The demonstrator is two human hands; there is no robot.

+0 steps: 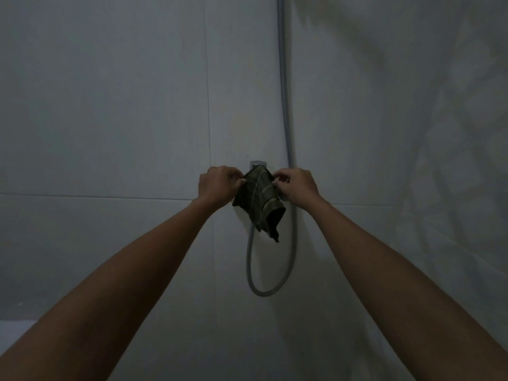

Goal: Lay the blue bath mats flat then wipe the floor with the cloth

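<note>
A dark green cloth (259,200) with thin pale stripes hangs bunched against the tiled wall, right under a small chrome wall fitting (257,163). My left hand (218,184) pinches its upper left edge. My right hand (295,185) pinches its upper right edge. Both arms reach forward at about chest height. The cloth's lower end dangles folded and open like a tube. No blue bath mats are in view, and the floor is out of sight.
A grey shower hose (286,111) runs down the wall corner, loops below the cloth and rises behind it. Pale grey wall tiles (110,119) fill the view; a patterned surface (453,160) stands at the right. The light is dim.
</note>
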